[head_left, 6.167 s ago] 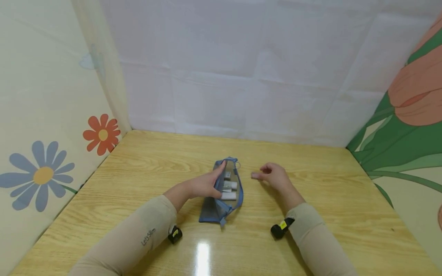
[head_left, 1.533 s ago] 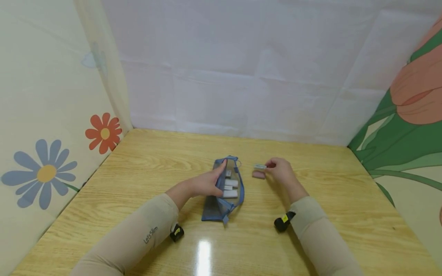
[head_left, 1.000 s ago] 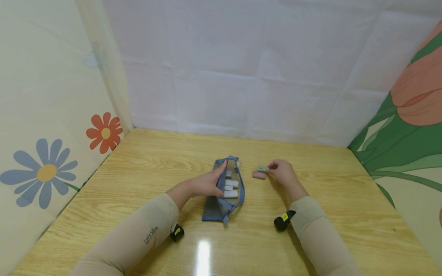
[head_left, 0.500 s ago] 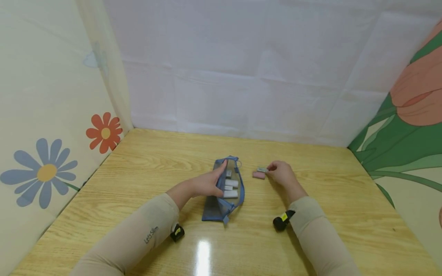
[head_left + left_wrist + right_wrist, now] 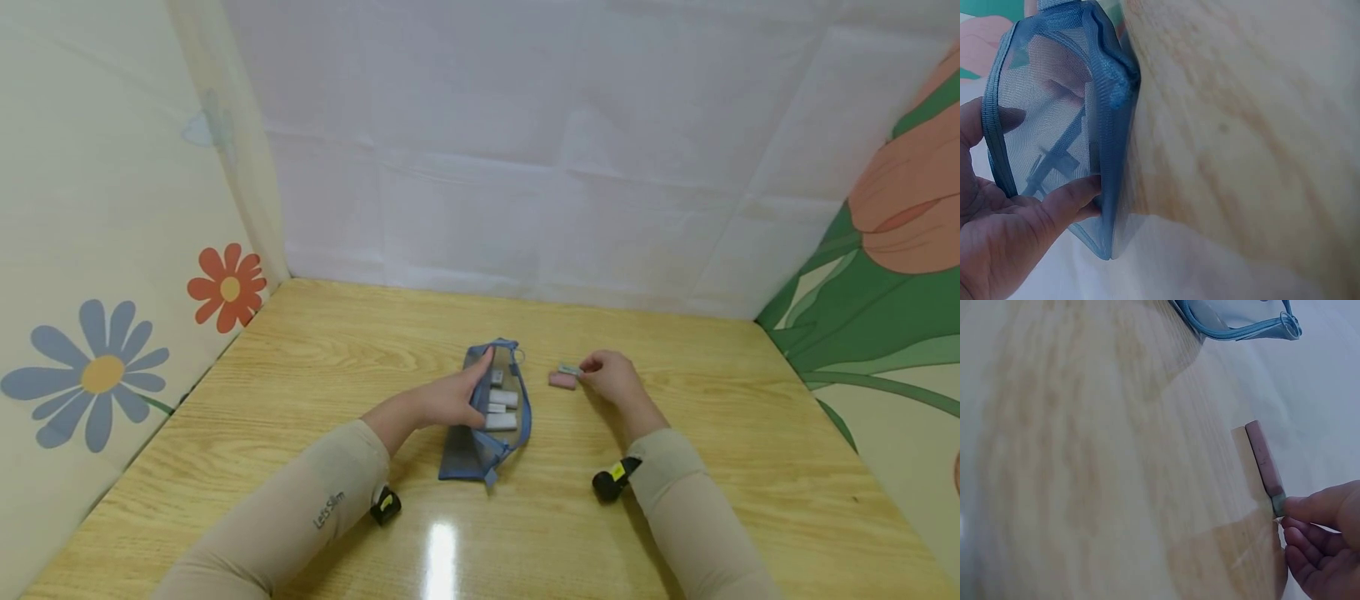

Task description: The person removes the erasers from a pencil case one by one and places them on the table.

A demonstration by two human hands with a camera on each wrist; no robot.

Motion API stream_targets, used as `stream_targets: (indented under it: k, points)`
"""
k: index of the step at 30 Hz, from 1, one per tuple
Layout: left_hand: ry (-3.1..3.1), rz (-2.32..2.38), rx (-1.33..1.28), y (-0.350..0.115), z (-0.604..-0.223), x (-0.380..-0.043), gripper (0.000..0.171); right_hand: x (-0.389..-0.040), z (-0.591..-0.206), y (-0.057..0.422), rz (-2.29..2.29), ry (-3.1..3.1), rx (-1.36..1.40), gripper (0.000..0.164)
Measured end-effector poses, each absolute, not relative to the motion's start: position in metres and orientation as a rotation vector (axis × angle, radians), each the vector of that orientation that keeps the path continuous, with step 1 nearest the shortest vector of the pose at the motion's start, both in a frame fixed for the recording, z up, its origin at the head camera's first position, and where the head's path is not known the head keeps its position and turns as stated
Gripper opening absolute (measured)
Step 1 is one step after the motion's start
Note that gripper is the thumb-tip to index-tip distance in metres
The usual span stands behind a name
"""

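A blue mesh zip pouch (image 5: 460, 456) sits on the table with its mouth spread. My left hand (image 5: 452, 400) grips it at the mouth; in the left wrist view, one finger bends over the zip edge and the thumb reaches inside. Several pale blocks that look like erasers (image 5: 501, 422) lie in the pouch. To its right, my right hand (image 5: 613, 379) pinches the end of a small green eraser (image 5: 567, 369) between thumb and fingers. Just in front of that, a pink eraser (image 5: 562, 380) lies on the table, very close to the green one.
The wooden table (image 5: 360, 333) runs back to a white cloth wall (image 5: 487, 208). Flower-printed panels (image 5: 97, 208) stand at the left and right sides. A metal ring (image 5: 518, 357) hangs from the pouch's far end.
Several seconds ago my right hand held the pink eraser; now that lies on the table. The green eraser has since come down behind it. My left hand keeps its hold.
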State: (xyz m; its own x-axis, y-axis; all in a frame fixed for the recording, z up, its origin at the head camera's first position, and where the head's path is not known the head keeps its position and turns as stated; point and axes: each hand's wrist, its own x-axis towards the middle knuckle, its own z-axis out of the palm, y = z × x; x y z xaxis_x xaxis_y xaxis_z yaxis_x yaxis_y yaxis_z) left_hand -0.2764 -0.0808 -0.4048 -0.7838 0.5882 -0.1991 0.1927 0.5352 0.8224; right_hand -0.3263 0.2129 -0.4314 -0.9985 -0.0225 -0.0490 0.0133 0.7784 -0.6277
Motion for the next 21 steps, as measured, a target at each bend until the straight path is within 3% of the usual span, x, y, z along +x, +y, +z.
stream_targets:
  k: [21]
  points:
    - [2.315,1.15,0.614,-0.08,-0.402,-0.275,0.112,-0.315,-0.42,0.192,-1.286,2.795,-0.029,0.02]
